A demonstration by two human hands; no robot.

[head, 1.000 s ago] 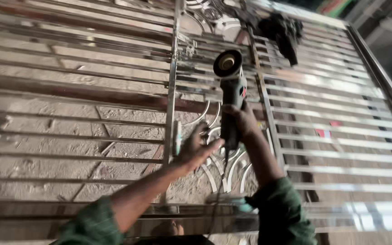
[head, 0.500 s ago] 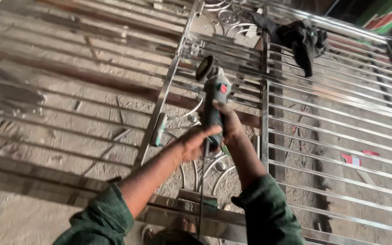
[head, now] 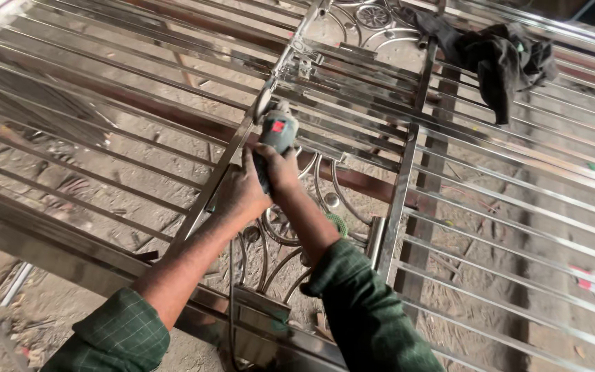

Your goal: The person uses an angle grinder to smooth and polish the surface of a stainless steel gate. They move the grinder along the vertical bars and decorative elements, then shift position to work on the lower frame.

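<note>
A grey-green angle grinder (head: 275, 138) with a red mark on its body rests its head against an upright steel post (head: 232, 155) of a large shiny metal gate (head: 105, 96) that lies flat over the dirt ground. My left hand (head: 241, 193) wraps the grinder's rear body from the left. My right hand (head: 280, 169) grips the same body from the right, fingers closed round it. Both arms wear green checked sleeves. The grinder's disc is hidden behind the post and its head.
A dark cloth (head: 497, 55) is draped over the gate bars at the upper right. Curled scrollwork (head: 290, 227) sits below my hands, and a round ornament (head: 373, 15) lies at the top. A second post (head: 397, 200) runs right of my arms.
The grinder and both hands have shifted left and slightly down along the gate, from the middle bars to the left post. The camera view has also swung.
</note>
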